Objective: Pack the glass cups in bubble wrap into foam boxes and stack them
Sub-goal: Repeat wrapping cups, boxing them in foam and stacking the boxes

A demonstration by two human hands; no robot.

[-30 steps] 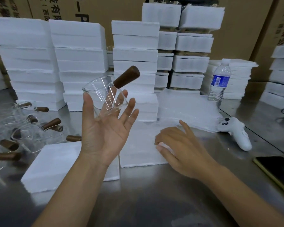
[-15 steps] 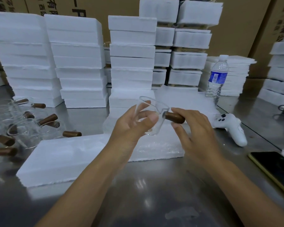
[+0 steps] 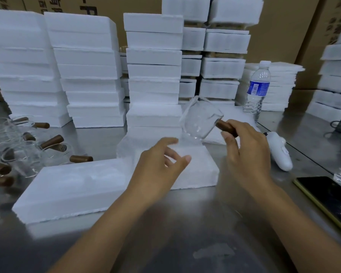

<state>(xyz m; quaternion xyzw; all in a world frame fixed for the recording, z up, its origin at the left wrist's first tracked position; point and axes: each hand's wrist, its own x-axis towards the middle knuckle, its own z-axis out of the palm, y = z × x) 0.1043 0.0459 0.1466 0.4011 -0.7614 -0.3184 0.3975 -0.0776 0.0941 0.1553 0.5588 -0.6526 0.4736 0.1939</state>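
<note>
Head view, looking down on a steel bench (image 3: pixel 185 233). The right grip (image 3: pixel 246 152), a bare hand, pinches the brown handle (image 3: pixel 225 128) of a glass cup (image 3: pixel 200 120) between thumb and fingers. The cup hangs tilted in the air, above the far edge of a flat foam block (image 3: pixel 197 174), with no wrap on it. The left grip (image 3: pixel 158 166), also a bare hand, hovers over that same block with its fingers loosely spread and holds nothing. It is just left of the cup and below it, not touching it.

A second, larger foam block (image 3: pixel 71 190) lies near and to the left, its edge against the first. Far left on the bench is a cluster of loose cups (image 3: pixel 28 154) with brown handles, lying at various angles.

Tall stacks of foam boxes (image 3: pixel 154 56) wall off the far side of the bench, right behind the held cup. Cardboard cartons (image 3: pixel 283 26) rise behind them.

On the right, a water bottle (image 3: pixel 257 89) stands in front of a pile of white sheets (image 3: pixel 280 87). A white controller (image 3: pixel 280 154) lies just beyond the right grip, and a dark phone (image 3: pixel 327 198) lies near the right edge.
</note>
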